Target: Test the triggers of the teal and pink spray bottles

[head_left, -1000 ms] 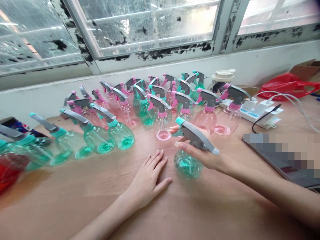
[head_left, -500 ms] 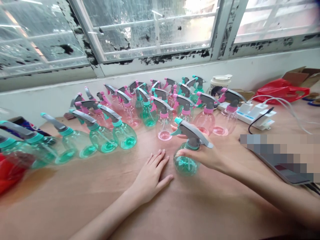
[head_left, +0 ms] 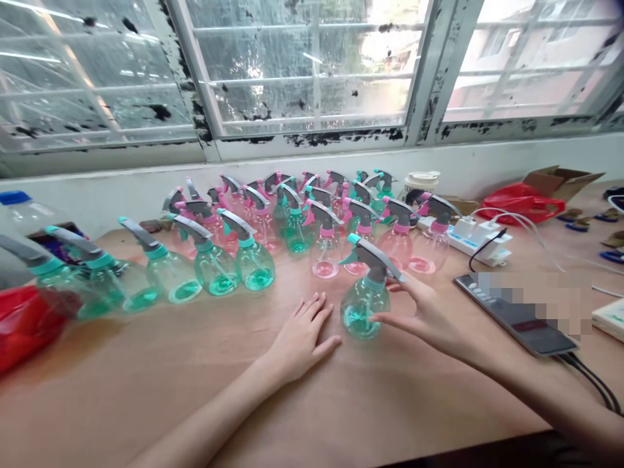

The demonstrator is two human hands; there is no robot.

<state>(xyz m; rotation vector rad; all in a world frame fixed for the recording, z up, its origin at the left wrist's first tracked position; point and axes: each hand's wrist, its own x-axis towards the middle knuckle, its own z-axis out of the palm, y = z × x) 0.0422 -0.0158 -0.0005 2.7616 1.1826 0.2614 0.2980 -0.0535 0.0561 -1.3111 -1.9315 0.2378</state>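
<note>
A teal spray bottle (head_left: 363,305) with a grey trigger head stands upright on the brown table (head_left: 195,390), in front of the rows of other bottles. My right hand (head_left: 426,315) is at its right side, fingers spread; the thumb tip touches the bottle's base and the other fingers reach towards its neck. My left hand (head_left: 302,335) lies flat and open on the table, just left of the bottle, holding nothing.
Several teal spray bottles (head_left: 214,266) and pink ones (head_left: 324,250) stand in rows towards the window wall. A white power strip (head_left: 480,244) and a phone (head_left: 517,318) with cables lie at the right. Further off are a red bag (head_left: 519,198), a cardboard box (head_left: 560,179) and a cup (head_left: 419,185).
My right hand has set the teal bottle upright on the table and loosened its hold, fingers now spread. The left hand has stayed flat. The view has tilted up.
</note>
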